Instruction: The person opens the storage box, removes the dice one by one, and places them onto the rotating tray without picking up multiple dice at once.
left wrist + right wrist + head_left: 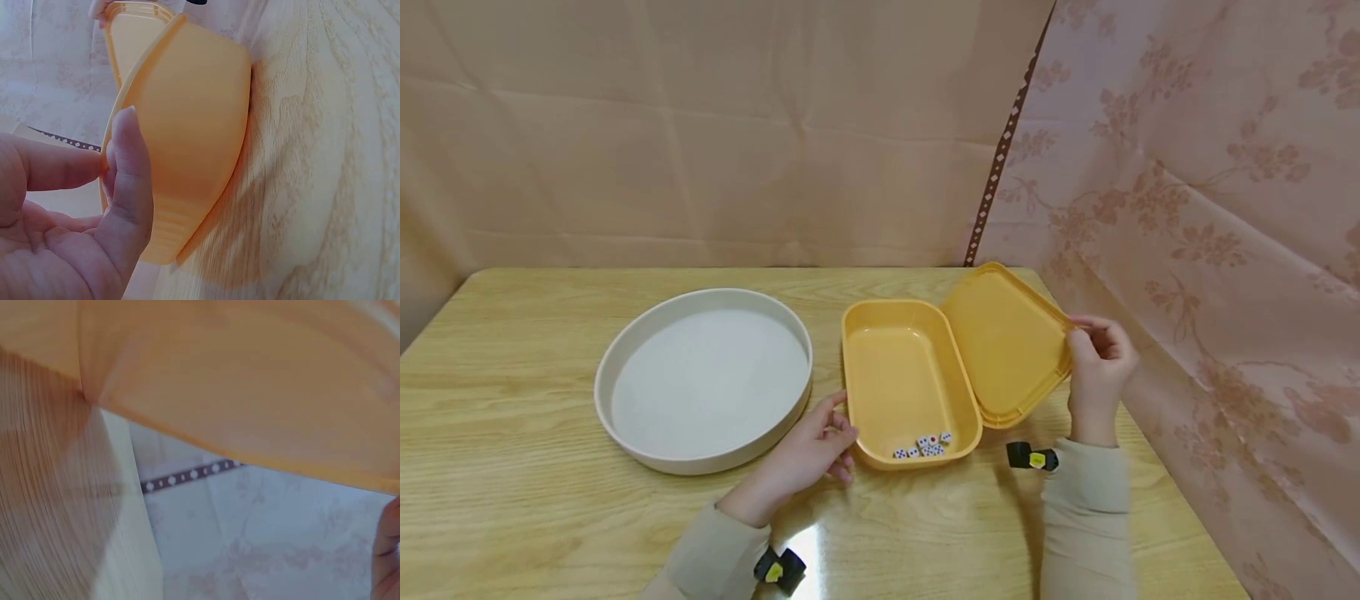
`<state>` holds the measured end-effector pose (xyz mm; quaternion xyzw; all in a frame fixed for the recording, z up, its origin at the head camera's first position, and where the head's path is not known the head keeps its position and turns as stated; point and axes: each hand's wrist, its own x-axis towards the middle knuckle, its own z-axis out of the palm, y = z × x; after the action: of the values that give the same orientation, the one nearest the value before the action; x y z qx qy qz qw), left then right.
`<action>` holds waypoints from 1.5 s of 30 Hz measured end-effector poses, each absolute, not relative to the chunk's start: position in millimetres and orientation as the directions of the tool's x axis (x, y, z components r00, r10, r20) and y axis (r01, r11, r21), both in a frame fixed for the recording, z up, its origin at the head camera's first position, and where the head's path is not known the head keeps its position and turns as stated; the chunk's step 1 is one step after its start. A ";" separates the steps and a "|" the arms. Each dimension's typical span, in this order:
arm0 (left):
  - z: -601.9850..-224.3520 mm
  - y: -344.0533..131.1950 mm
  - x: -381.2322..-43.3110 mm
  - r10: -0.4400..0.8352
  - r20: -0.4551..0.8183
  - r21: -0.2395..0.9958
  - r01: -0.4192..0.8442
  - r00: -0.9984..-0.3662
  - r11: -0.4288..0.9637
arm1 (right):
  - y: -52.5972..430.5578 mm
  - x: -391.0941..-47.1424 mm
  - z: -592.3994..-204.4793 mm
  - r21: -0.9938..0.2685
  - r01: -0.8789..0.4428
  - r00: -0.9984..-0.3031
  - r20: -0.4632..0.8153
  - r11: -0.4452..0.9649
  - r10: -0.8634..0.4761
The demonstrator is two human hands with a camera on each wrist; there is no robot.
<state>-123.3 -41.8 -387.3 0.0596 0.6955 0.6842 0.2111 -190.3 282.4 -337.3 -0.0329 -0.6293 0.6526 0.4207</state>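
Note:
A yellow plastic box [898,358] stands on the table with several white dice [928,447] gathered at its near end. My left hand [808,446] holds the box's left side near the front corner, fingers at the rim and against the outer wall; the left wrist view shows this hand [81,212] close up. To the right, the yellow lid [1007,346] is tilted up, its lower edge along the box's right rim. My right hand [1101,358] pinches the lid's outer edge. In the right wrist view the lid [250,381] covers much of the picture.
A round, low-walled, off-white tray [707,383] sits left of the box on the wooden table [512,433]. Behind the table hangs a beige cloth [700,125], and a pink floral cloth [1210,208] runs along the right side.

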 end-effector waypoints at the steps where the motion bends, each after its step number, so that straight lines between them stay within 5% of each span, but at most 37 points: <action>1: -387.2 -41.9 -123.3 0.372 -0.213 0.977 -0.207 -0.903 0.056 | 285.6 -189.8 -337.0 -0.864 -0.481 -0.657 0.468 0.149 0.591; 13: -389.7 -41.9 -123.9 0.371 -0.214 0.976 -0.210 -0.904 0.049 | 312.9 -181.6 -331.3 -0.987 -0.121 -0.844 0.160 0.110 0.513; 26: -389.6 -42.7 -122.9 0.373 -0.211 0.977 -0.207 -0.903 0.051 | 332.6 -180.3 -340.1 -0.885 0.212 -0.910 -0.024 0.415 0.413; 45: -389.2 -42.7 -123.8 0.378 -0.225 0.974 -0.216 -0.898 0.065 | 357.6 -186.9 -370.4 -0.678 0.322 -0.940 -0.313 0.660 0.137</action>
<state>-123.8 -42.7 -389.2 0.0582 0.6963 0.6813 0.2183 -186.9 357.6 -370.4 -0.1271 -0.9035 0.3920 -0.1181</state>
